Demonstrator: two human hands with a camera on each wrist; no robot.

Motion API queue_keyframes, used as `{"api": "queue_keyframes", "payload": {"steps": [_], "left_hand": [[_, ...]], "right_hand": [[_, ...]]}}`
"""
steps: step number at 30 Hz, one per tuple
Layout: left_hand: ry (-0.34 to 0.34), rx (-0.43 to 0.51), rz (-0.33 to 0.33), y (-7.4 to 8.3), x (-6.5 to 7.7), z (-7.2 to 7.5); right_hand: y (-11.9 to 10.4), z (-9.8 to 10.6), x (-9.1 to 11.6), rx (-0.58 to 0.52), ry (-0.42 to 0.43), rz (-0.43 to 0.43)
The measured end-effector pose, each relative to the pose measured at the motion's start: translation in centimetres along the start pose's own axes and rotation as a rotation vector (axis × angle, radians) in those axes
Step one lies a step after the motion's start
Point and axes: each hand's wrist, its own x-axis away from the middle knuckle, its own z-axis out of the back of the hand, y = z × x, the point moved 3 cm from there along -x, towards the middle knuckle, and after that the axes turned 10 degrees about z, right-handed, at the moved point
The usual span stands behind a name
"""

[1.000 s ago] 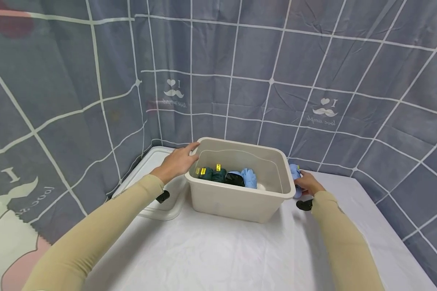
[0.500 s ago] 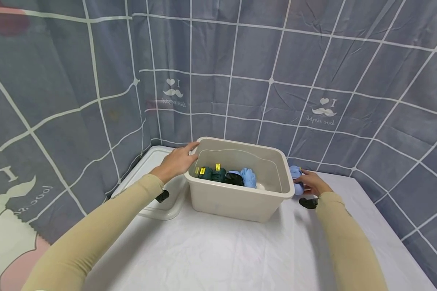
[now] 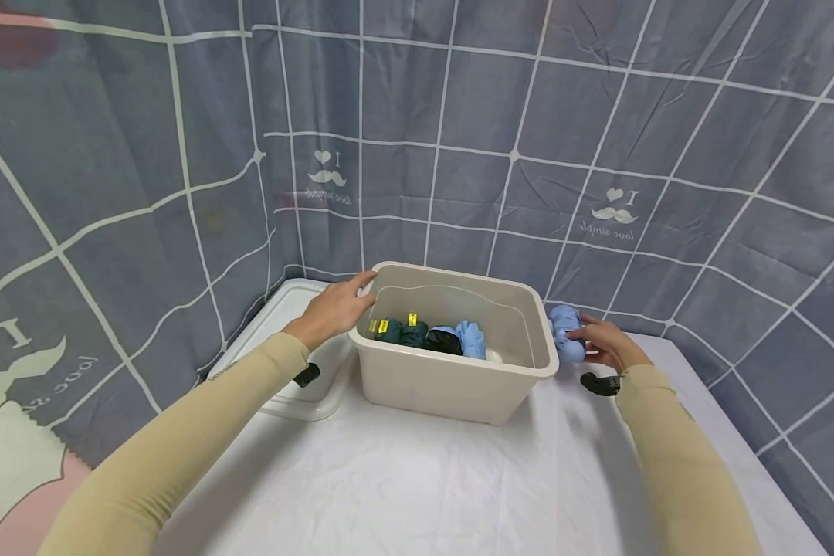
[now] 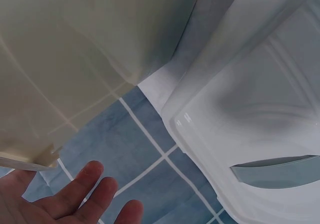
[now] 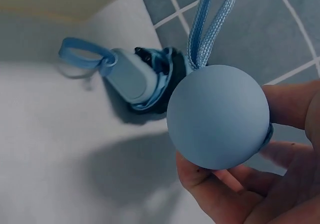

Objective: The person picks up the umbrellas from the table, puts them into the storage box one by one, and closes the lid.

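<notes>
Right hand (image 3: pixel 608 344) pinches 1 light-blue fabric umbrella (image 5: pixel 217 116), just right of beige plastic bin (image 3: pixel 438 386); left hand (image 3: pixel 335 310), fingers spread, touches bin. Likely light, smooth ball handle (image 3: pixel 574 353) slippery; grip soft body.

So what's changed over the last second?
The right hand has shifted slightly right and up in the head view, with the blue umbrella in its grip, so more blue shows beside the bin. It was already at the blue there a second ago. The left hand stayed at the bin's rim; the lid hasn't visibly moved.
</notes>
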Motion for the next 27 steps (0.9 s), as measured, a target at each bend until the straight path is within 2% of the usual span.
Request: {"api": "queue_keyframes", "payload": {"steps": [14, 19, 27], "left_hand": [[0.001, 0.012, -0.017, 0.1, 0.0, 0.2], [0.011, 0.014, -0.025, 0.1, 0.0, 0.1], [0.014, 0.013, -0.023, 0.2, 0.0, 0.1]], "right_hand": [[-5.7, 1.0, 2.3, 0.07, 0.009, 0.056], [-8.0, 0.7, 3.4, 0.085, -0.01, 0.097], [-11.0, -0.3, 4.7, 0.169, -0.056, 0.15]]}}
